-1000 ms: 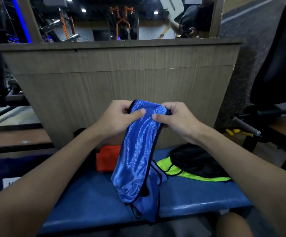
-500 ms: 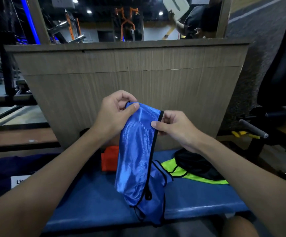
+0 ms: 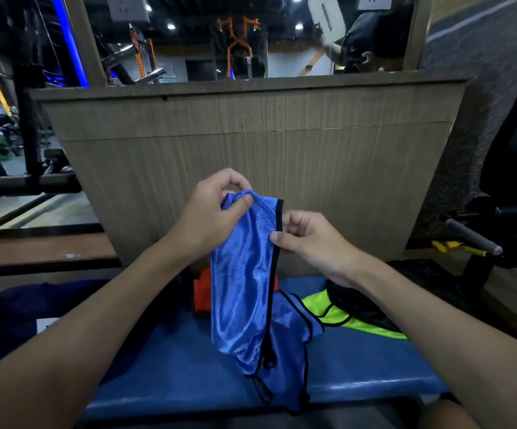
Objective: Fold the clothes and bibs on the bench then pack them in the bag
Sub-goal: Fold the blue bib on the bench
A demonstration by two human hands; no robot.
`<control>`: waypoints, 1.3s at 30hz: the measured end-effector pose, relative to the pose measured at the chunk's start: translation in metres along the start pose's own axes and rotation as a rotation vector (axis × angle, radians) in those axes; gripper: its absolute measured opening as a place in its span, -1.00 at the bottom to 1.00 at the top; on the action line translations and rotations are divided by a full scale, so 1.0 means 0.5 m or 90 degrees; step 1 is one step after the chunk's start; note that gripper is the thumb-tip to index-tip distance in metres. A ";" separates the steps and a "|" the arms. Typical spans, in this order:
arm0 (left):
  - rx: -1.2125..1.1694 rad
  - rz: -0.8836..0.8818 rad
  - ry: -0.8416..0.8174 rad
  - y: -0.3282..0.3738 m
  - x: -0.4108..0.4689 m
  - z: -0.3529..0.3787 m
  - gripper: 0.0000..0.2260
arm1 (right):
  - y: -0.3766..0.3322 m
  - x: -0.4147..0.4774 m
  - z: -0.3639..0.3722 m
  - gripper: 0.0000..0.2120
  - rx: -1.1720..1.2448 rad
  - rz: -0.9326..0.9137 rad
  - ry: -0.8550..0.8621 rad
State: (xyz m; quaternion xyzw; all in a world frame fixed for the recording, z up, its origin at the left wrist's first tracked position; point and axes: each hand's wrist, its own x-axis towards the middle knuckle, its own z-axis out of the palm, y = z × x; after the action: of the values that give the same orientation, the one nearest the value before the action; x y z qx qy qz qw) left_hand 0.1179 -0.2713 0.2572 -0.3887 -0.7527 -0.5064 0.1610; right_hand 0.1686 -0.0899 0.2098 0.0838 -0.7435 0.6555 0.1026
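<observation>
Wood-grain panelling (image 3: 251, 144) rises behind the blue padded bench (image 3: 164, 366); over the bench a shiny blue bib (image 3: 241, 289) hangs upright, its lower end crumpled on the padding; the left hand (image 3: 213, 212) pinches the bib's top fold between thumb and curled fingers; the right hand (image 3: 309, 239), lower and to the right, pinches the black-trimmed side edge; behind lie an orange bib (image 3: 202, 292) and a neon-yellow bib (image 3: 340, 320), with black fabric (image 3: 362, 305) partly over the yellow one.
</observation>
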 end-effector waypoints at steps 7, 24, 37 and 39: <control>-0.016 0.001 -0.017 0.008 -0.002 -0.011 -0.93 | -0.001 -0.001 0.025 -0.92 0.020 -0.017 -0.019; 0.044 0.037 0.219 0.022 0.008 -0.060 -0.87 | 0.080 -0.002 0.028 -0.76 -0.229 -0.025 -0.109; 0.095 0.069 0.074 -0.005 -0.011 -0.078 -0.80 | 0.120 -0.022 0.001 -0.83 -0.261 0.001 -0.105; 0.136 0.099 0.069 -0.007 -0.009 -0.087 -0.74 | 0.118 -0.030 -0.008 -0.70 -0.297 0.006 -0.140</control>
State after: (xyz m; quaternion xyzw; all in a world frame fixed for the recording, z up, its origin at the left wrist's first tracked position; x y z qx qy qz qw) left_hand 0.1116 -0.3126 0.2709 -0.3987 -0.7602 -0.4295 0.2805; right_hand 0.1679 -0.0784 0.1501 0.1248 -0.8818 0.4534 0.0348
